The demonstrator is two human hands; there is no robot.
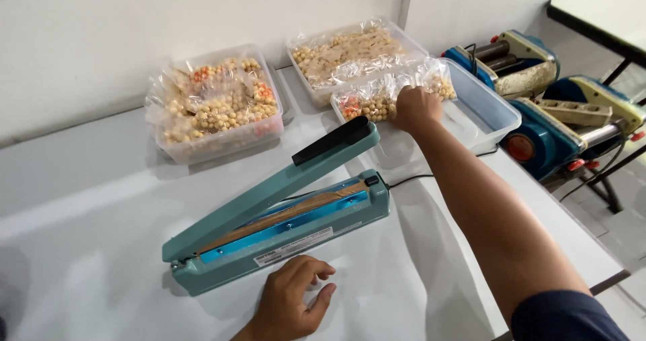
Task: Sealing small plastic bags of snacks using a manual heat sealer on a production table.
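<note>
My right hand [415, 108] reaches far across the white table [87, 247] and is shut on a clear bag of round yellow and orange snacks [377, 99] at the near rim of a clear plastic tub [494, 112]. My left hand [293, 304] rests on the table with its fingers loosely curled, holding nothing, just in front of a teal heat sealer [282, 213]. The sealer's arm with its black handle [333, 139] is raised, so the sealing strip shows.
A second tub of bagged snacks [215, 109] stands at the back left, and a third [353, 52] at the back against the wall. Blue roller machines [558, 119] sit beyond the table's right edge. A black cord [410, 177] runs from the sealer.
</note>
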